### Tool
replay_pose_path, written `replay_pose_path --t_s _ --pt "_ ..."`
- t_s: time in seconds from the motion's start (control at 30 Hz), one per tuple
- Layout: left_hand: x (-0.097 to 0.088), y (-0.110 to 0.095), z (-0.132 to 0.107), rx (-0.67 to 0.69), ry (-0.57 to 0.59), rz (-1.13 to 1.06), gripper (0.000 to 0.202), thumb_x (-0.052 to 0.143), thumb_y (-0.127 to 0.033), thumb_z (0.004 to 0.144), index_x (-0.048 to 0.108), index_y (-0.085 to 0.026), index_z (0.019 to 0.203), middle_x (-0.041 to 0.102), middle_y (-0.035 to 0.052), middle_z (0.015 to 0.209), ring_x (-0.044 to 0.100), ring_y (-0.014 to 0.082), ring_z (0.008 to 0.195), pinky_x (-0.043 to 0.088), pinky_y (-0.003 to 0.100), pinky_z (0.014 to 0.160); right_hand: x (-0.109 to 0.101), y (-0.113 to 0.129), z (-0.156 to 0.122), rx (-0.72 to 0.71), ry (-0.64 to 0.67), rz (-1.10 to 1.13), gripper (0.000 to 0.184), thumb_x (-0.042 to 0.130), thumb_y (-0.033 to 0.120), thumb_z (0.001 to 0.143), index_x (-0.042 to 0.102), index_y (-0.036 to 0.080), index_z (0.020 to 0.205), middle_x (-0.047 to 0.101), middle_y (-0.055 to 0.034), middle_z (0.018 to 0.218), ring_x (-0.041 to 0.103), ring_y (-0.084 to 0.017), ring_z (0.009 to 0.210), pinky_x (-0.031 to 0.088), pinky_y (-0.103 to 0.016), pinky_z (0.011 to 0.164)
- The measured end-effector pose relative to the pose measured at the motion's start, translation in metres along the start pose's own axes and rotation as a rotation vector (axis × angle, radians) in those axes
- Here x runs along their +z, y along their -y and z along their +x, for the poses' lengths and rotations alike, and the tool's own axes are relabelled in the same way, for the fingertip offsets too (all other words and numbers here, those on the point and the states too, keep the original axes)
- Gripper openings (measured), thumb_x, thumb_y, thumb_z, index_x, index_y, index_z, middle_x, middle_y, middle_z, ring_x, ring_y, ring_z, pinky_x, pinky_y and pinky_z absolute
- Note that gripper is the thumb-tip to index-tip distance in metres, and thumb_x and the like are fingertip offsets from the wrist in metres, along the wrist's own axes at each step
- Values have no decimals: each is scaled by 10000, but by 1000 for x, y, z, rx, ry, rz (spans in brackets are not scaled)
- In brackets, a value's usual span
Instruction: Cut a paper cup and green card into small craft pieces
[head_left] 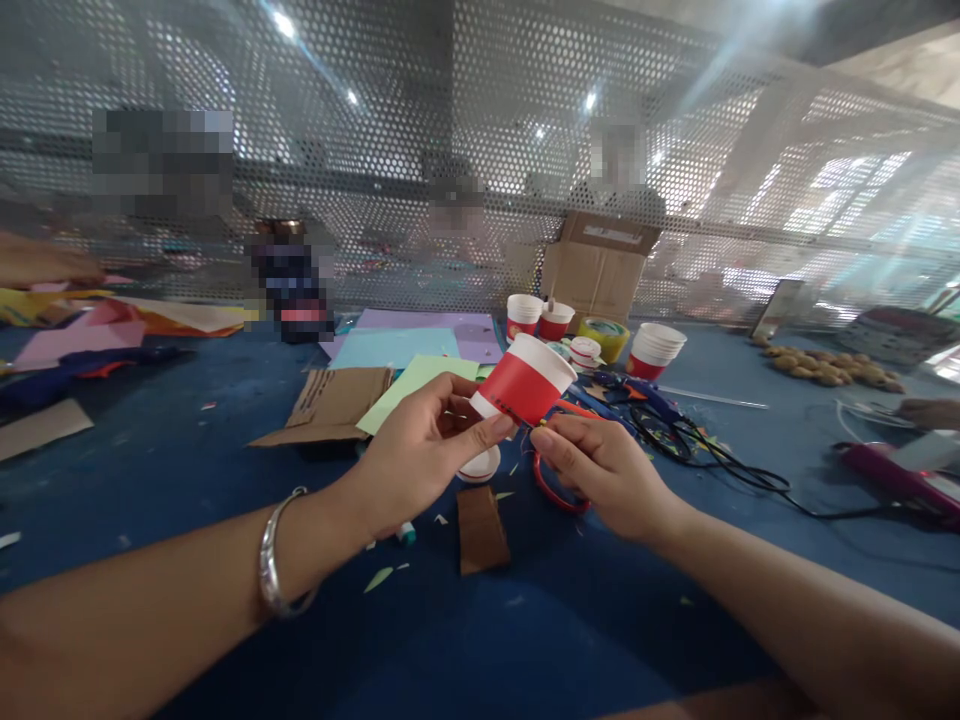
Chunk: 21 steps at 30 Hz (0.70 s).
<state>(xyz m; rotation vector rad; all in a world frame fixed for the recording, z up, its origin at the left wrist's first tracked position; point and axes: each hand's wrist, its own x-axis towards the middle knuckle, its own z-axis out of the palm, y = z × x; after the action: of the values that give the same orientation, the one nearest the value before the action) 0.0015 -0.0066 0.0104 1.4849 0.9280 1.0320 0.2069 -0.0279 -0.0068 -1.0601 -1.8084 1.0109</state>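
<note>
A red-and-white paper cup (526, 382) is tilted above the table, its white rim towards the upper right. My left hand (420, 440) grips it from the left, thumb along the lower side. My right hand (604, 468) is closed in a pinch close to the cup's base; a tiny yellow bit shows at the fingertips, too small to name. Beneath the hands lie a white lid-like disc (480, 464), a brown cardboard strip (482, 532) and a red ring-shaped thing (561, 494), partly hidden by my right hand.
Coloured paper sheets (405, 348) and folded cardboard (337, 402) lie behind my left hand. Stacked paper cups (654, 350), a yellow tape roll (604, 340) and a cardboard box (596, 270) stand further back. Black cables (739, 470) cross the right side. People sit beyond a perforated screen (390, 160).
</note>
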Motion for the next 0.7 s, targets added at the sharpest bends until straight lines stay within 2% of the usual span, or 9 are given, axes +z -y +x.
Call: replay_pose_path --t_s 0.2,0.4,0.53,0.63,0.7 --pt "1 -2 -2 -64 -14 -21 382 771 -464 789 636 -189 1017 682 53 904 641 216 858 490 349 758 -1 1 1 1 15 48 454 512 558 966 437 201 694 279 69 608 223 -68 483 199 -231 433" --pt "0 -2 -1 84 -59 4 351 804 -369 766 637 -215 1034 708 51 955 653 227 888 497 346 778 0 0 1 5 3 50 467 520 566 959 421 204 681 279 71 602 229 -67 482 203 -228 429" --pt "2 -2 -2 56 -74 -66 431 821 -358 754 602 -211 1094 681 58 1089 659 215 921 510 332 774 1 1 0 -4 -7 45 478 515 564 963 406 203 669 272 70 608 220 -64 484 187 -224 422" --pt "3 -1 -3 39 -36 -187 440 790 -352 803 573 -209 1158 640 69 1202 654 207 994 516 350 848 0 3 -1 -10 -2 54 477 514 556 968 400 202 670 268 70 619 208 -61 488 175 -224 421" --pt "3 0 -3 37 -16 -257 394 747 -343 851 573 -204 1175 647 72 1187 653 205 1022 506 369 904 -2 4 -2 -5 -4 59 479 512 562 967 396 202 673 264 70 621 206 -61 489 172 -226 423"
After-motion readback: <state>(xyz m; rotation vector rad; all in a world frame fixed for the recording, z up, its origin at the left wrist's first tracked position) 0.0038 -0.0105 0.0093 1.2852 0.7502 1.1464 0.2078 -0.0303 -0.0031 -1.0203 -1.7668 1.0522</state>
